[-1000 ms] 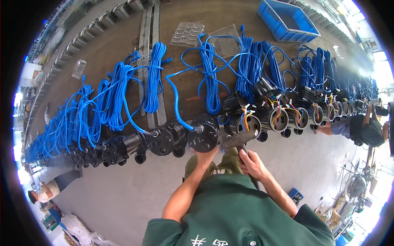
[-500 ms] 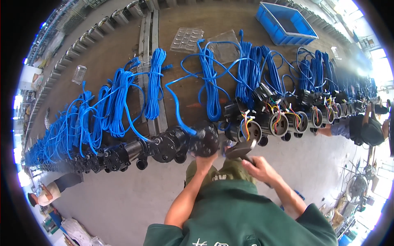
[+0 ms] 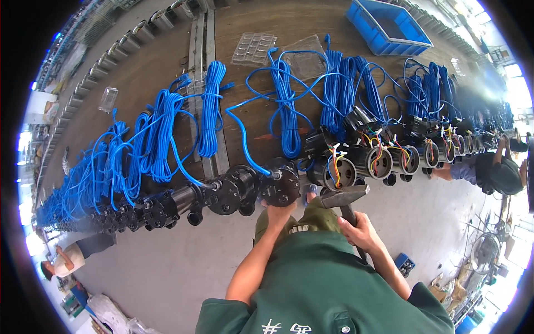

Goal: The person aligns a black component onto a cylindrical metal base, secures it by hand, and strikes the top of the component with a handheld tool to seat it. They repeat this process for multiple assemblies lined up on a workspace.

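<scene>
My right hand (image 3: pixel 360 231) is closed round the dark handle of a hammer (image 3: pixel 345 196), its metal head held to the right of the pump housing and in front of the open ones. A black pump housing (image 3: pixel 280 186) with a round end cap is gripped from its near side by my left hand (image 3: pixel 281 214); the fingertips are hidden under it. From the cap a blue cable (image 3: pixel 240 132) runs up onto the bench. Just right stands an open housing (image 3: pixel 339 173) with coloured wires and white connectors sticking out.
Capped black housings (image 3: pixel 222 196) line the bench edge to the left, open wired ones (image 3: pixel 378 162) to the right. Coiled blue cables (image 3: pixel 212 114) lie behind them. Farther back are a blue crate (image 3: pixel 389 47) and clear plastic trays (image 3: pixel 253 49). Other people stand far left and right.
The hammer has swung up and right, its head now sharp and level. The capped housing in my left hand, blurred before, is now still and sits a little higher.
</scene>
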The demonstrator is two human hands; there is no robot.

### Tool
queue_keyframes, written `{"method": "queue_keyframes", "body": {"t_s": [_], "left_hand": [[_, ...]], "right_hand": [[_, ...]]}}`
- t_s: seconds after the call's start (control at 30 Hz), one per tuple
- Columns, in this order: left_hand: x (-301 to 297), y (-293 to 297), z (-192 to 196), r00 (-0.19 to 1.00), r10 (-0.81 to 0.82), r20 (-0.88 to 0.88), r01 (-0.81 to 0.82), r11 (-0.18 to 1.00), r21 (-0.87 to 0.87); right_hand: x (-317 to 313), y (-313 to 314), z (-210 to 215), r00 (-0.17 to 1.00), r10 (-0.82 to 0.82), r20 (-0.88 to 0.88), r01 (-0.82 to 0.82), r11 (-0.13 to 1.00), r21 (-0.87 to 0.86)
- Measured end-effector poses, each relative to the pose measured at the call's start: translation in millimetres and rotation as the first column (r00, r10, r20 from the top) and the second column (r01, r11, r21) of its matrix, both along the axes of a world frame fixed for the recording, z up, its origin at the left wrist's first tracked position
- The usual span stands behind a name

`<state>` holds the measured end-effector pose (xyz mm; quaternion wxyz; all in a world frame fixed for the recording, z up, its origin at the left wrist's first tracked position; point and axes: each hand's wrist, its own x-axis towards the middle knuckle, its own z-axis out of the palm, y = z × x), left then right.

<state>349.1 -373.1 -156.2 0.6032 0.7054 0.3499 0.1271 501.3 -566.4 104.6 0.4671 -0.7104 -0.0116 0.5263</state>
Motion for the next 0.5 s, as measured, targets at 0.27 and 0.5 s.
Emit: {"method": "queue_keyframes", "body": {"t_s": [0.27, 0.5], "left_hand": [[-14, 4, 1, 0.991, -0.049, -0.121, 0.032, 0.989, -0.141], [-52, 36, 57, 0.827, -0.337, -0.45, 0.306, 0.941, -0.143]], "right_hand": [[7, 2, 11, 0.991, 0.089, 0.102, -0.084, 0.995, -0.051], [7, 0, 25, 0.964, 0.134, 0.23, -0.102, 0.984, -0.144]]}}
